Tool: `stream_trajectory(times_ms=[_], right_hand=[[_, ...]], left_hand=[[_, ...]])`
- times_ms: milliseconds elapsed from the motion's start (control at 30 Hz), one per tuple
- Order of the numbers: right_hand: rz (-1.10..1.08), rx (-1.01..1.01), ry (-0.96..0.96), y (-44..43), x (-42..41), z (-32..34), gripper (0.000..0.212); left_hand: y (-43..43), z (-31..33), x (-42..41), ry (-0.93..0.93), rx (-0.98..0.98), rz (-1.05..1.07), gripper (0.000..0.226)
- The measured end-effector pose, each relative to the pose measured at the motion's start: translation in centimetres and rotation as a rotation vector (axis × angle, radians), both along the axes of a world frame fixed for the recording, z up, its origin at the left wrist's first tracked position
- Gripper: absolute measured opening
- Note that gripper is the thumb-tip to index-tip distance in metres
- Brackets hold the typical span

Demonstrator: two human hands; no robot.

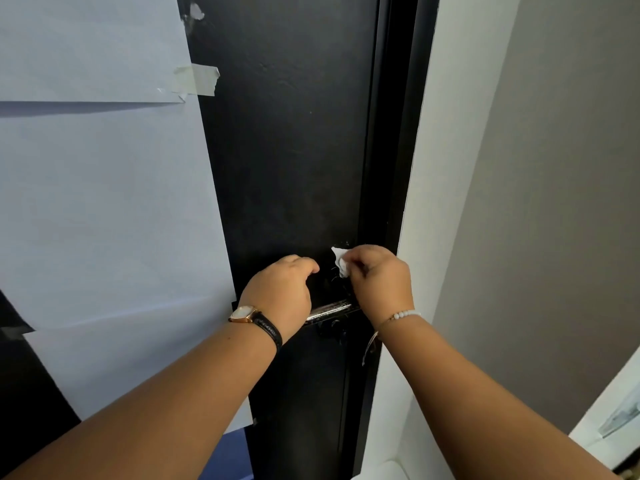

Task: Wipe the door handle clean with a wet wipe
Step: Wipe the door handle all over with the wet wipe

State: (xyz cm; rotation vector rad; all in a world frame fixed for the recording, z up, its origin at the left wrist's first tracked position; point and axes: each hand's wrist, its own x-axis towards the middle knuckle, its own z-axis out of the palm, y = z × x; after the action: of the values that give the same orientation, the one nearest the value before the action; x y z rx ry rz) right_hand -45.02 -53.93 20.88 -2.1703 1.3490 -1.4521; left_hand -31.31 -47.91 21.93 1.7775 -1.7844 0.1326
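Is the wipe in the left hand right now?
No, the white wipe is pinched in the right hand above the metal handle, while the left hand rests against the door.

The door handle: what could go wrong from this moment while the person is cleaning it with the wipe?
The wet wipe in the right hand is bunched small and sits above the silver door handle, so the lever may be missed. The left hand covers the lever's left end, so that part could stay unwiped. The hands work close to the taped paper sheet; a damp wipe could wet it.
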Motion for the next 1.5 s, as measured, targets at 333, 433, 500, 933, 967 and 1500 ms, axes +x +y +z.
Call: stream_trajectory(times_ms=[333,433,500,933,967,1500], right_hand=[[-0.139,0.214,0.278,0.3,0.7,1.2,0.022],[-0.104,0.102,0.306,0.9,0.6,1.0,0.021],[-0.07,0.095,0.323,1.4,0.4,0.9,0.024],[0.207,0.221,0.123,2.6,-2.1,0.1,0.02],[0.231,0.29,0.109,2.3,-2.1,0.3,0.025],[0.119,0.199,0.182,4.9,-3.3,-0.8,0.017]], left_hand=[[0.8,-0.2,-0.4,0.015,-0.065,0.081,0.044],[0.7,-0.2,-0.4,0.02,-0.066,0.086,0.044],[0.7,-0.3,-0.4,0.023,-0.063,0.085,0.044],[0.5,-0.6,-0.2,0.036,-0.042,0.095,0.043],[0.5,-0.6,-0.2,0.037,-0.044,0.094,0.043],[0.7,-0.3,-0.4,0.001,-0.009,0.091,0.044]])
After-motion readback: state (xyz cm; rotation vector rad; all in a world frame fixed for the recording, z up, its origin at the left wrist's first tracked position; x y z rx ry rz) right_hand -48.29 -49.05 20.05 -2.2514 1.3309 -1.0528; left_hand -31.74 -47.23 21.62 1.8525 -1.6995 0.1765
